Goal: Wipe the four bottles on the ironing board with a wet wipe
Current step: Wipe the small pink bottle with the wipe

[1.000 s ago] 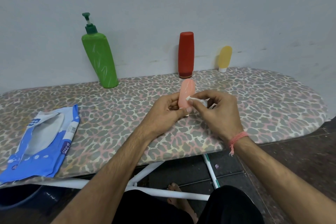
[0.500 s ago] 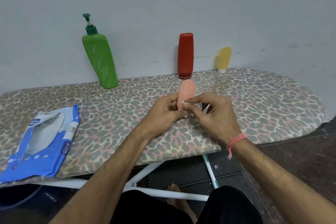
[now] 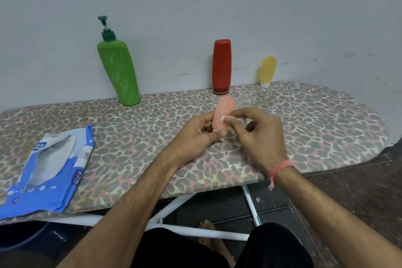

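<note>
My left hand (image 3: 196, 135) grips the lower end of a small pink bottle (image 3: 224, 111), held upright above the leopard-print ironing board (image 3: 304, 128). My right hand (image 3: 258, 135) pinches a folded white wet wipe (image 3: 226, 118) and presses it against the pink bottle's right side. Along the wall stand a green pump bottle (image 3: 118, 72), a red bottle (image 3: 221, 66) on its cap, and a small yellow bottle (image 3: 268, 70) with a white cap.
A blue wet-wipe packet (image 3: 47, 167) lies open at the board's left front. The board's white legs (image 3: 174, 206) and a bare foot (image 3: 206, 226) show below. A dark bucket (image 3: 19, 235) sits under the left end. A grey wall backs the board.
My right hand slid the wipe down the pink bottle's side, then back up a little. My left hand kept its hold on the bottle.
</note>
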